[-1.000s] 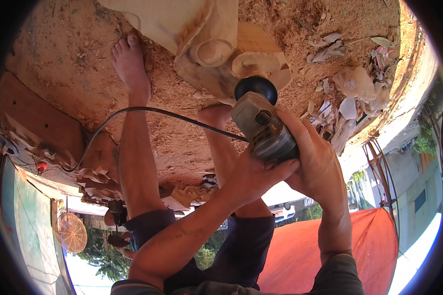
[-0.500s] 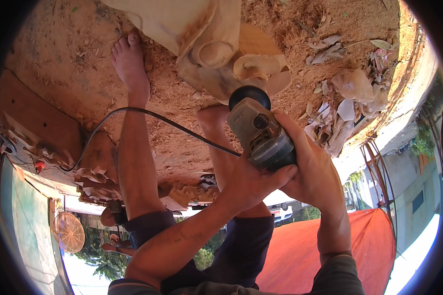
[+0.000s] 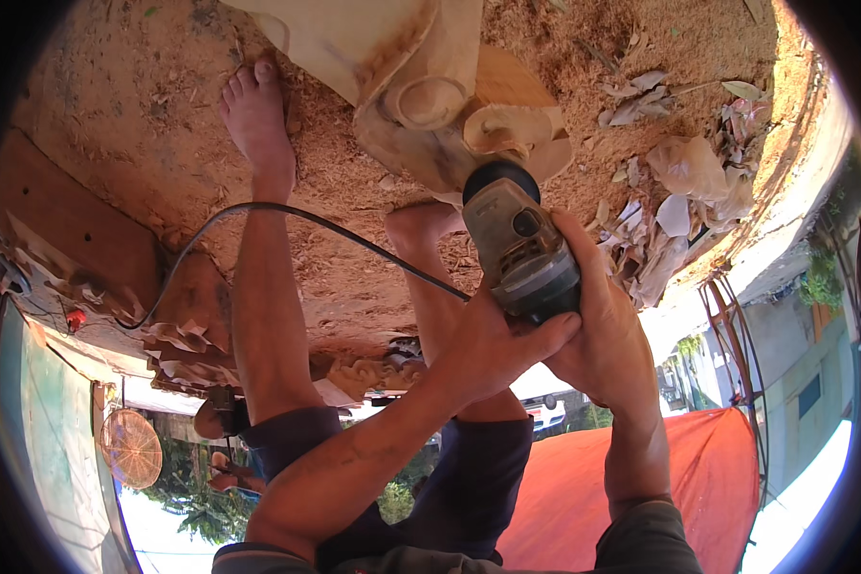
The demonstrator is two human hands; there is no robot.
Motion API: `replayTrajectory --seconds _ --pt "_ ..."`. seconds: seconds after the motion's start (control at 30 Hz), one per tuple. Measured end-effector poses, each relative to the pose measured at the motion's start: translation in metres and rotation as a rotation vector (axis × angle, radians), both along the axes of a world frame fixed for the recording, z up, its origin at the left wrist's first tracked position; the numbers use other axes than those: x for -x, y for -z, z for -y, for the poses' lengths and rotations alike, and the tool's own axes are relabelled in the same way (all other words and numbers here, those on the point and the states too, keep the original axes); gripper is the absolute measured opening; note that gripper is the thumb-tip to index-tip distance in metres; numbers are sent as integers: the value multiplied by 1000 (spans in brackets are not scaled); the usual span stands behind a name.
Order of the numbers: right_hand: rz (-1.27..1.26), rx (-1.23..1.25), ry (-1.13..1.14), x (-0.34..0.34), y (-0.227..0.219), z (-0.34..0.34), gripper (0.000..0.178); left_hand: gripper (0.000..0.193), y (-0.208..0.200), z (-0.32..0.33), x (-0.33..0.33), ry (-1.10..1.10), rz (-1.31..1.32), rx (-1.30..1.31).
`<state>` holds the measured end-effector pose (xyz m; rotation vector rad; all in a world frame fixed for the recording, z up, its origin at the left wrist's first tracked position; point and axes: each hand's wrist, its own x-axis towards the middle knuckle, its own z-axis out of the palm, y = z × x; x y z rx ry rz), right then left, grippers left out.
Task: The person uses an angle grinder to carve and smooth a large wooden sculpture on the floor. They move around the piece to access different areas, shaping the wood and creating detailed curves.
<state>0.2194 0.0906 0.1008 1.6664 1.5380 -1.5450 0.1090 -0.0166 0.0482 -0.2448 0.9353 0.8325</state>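
Note:
Both my hands wrap around the body of an angle grinder, its head tilted away from me. My left hand grips it from the left and below, thumb stretched across. On the right side my right hand closes around it, one finger lying along the casing. The grinder's dark round disc is at the near edge of a pale carved wood piece with curled, scroll-like shapes. Whether the disc touches the wood I cannot tell. A black cord runs off to the left from behind my left hand.
Wood dust and shavings cover the reddish ground. My bare left foot stands left of the carving. Dry leaves and crumpled plastic lie to the right. A brown board is at the left, and an orange tarp shows below.
The grinder and both hands have shifted slightly to the right, the disc a little farther from me. The carved wood also appears slightly farther right in the picture.

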Motion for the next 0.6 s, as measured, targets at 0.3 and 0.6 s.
replayTrajectory --seconds 0.3,0.6 --pt "-25 -38 -207 -12 0 -16 95 79 2 -2 -4 11 33 -9" --pt "0 -5 -5 -12 -1 4 101 86 2 2 -1 48 -13 -20"
